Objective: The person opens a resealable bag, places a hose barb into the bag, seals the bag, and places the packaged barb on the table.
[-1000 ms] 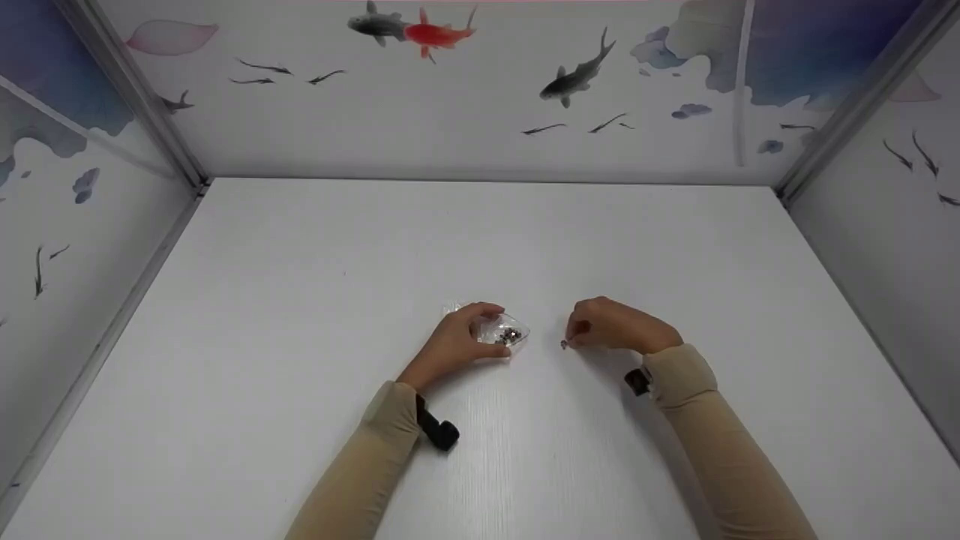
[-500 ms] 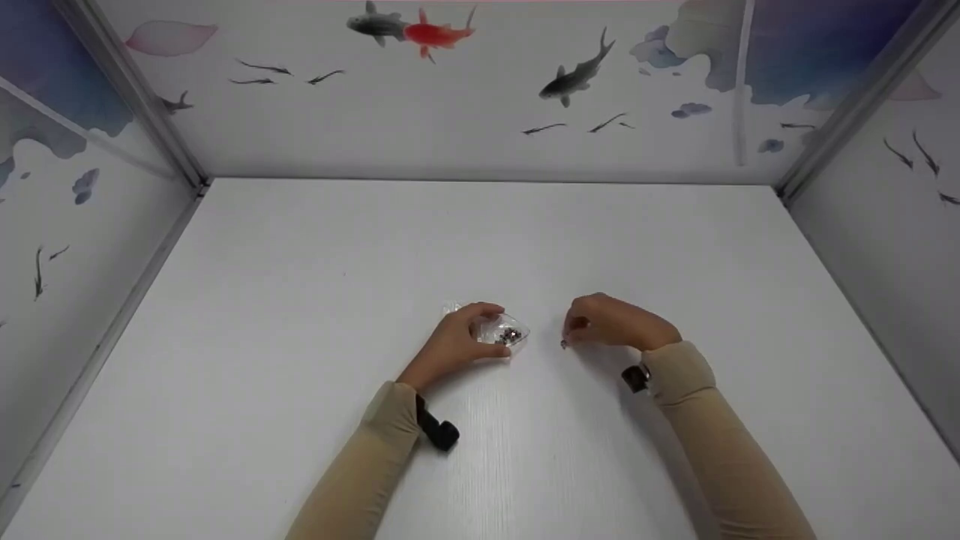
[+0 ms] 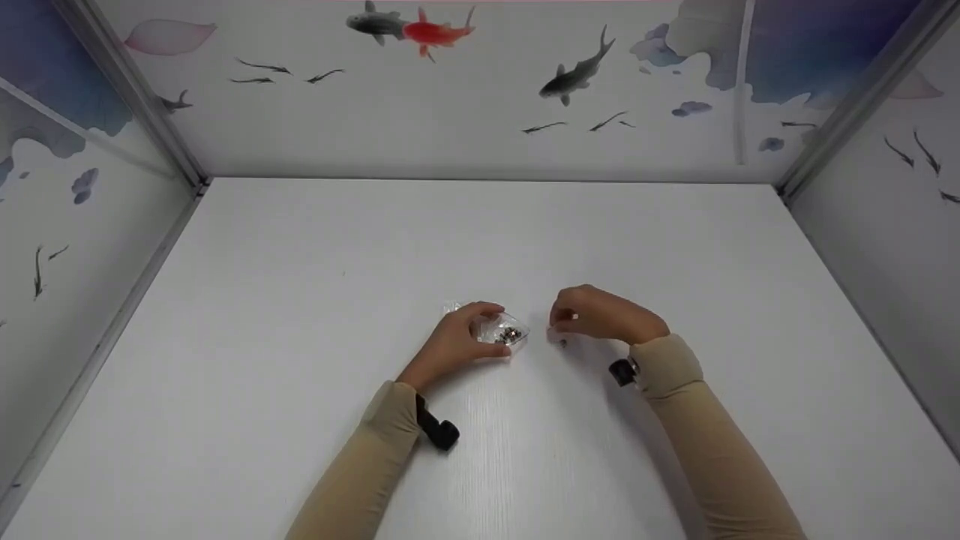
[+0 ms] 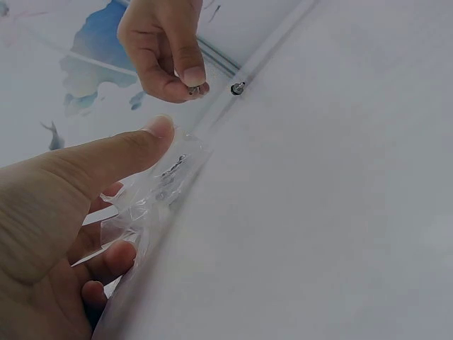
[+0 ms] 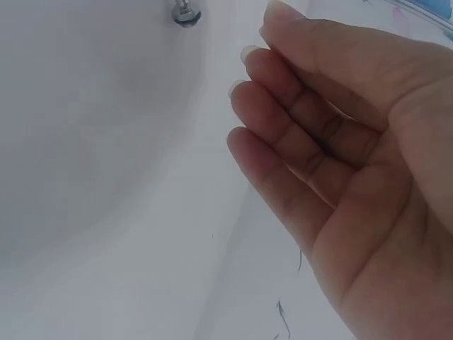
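My left hand (image 3: 454, 337) grips a clear plastic bag (image 3: 491, 327) with thumb and fingers. Inside the bag, toward its right end, lies a cluster of small dark and shiny metal parts (image 3: 509, 335). To the right, my right hand (image 3: 600, 313) hovers over the table, and the left wrist view shows its thumb and fingertip pinching a tiny metal piece (image 4: 194, 90). Below those fingers a small metal part (image 4: 238, 88), a round base with a short stem, stands on the table; the right wrist view shows this metal part (image 5: 186, 14) at its top edge.
The white table (image 3: 420, 247) is bounded at the back by a wall printed with fish (image 3: 577, 79). Side panels (image 3: 82, 247) meet it at metal corner posts. A black wrist camera (image 3: 442, 435) hangs below the left sleeve.
My right hand has moved left and slightly away from me, lifting off the metal part that stays on the table. The left hand and the bag have kept their place.
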`<state>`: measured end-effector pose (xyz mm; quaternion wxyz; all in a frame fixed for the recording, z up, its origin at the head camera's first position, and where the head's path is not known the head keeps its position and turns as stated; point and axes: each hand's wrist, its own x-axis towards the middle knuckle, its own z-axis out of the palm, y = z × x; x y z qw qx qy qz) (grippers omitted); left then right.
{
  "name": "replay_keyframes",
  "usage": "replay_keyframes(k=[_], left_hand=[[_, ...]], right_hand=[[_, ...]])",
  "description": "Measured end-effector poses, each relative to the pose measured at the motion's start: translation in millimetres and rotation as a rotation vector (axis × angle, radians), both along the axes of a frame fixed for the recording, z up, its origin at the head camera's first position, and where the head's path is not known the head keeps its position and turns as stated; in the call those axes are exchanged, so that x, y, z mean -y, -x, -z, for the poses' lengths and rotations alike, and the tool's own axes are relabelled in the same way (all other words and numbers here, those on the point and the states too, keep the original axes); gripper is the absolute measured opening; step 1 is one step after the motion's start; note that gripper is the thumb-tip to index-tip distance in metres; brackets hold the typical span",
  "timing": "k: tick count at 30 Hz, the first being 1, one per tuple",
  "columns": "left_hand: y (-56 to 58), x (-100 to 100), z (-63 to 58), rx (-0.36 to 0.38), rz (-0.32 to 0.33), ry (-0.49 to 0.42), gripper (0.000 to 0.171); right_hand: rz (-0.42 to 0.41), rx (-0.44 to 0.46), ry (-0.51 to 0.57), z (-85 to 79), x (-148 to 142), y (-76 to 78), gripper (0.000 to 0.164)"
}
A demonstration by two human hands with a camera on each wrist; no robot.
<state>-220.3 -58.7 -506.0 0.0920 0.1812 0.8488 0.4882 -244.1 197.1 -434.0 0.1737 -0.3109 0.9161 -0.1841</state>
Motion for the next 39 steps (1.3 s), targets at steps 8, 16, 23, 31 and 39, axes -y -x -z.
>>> replay_keyframes(k=[8,16,23,31,39], left_hand=[[1.8,-0.4,1.4,-0.024,0.008,0.009,0.064],[1.8,-0.3,0.7,-0.013,0.006,0.005,0.064],[0.5,0.3,0.2,0.0,0.008,0.006,0.064],[-0.3,1.1,-0.2,0.017,0.01,-0.003,0.064],[0.1,0.3,-0.6,-0.003,0.005,-0.006,0.064]], right_hand=[[-0.04,-0.026,0.021,-2.4,13.0,1.1,0.012],[-0.064,-0.026,0.041,-2.4,24.7,4.1,0.011],[-0.098,-0.034,0.074,-2.3,33.2,5.3,0.01],[-0.072,-0.012,0.081,-1.5,43.1,4.8,0.011],[-0.057,0.004,0.085,0.3,49.8,5.7,0.011]])
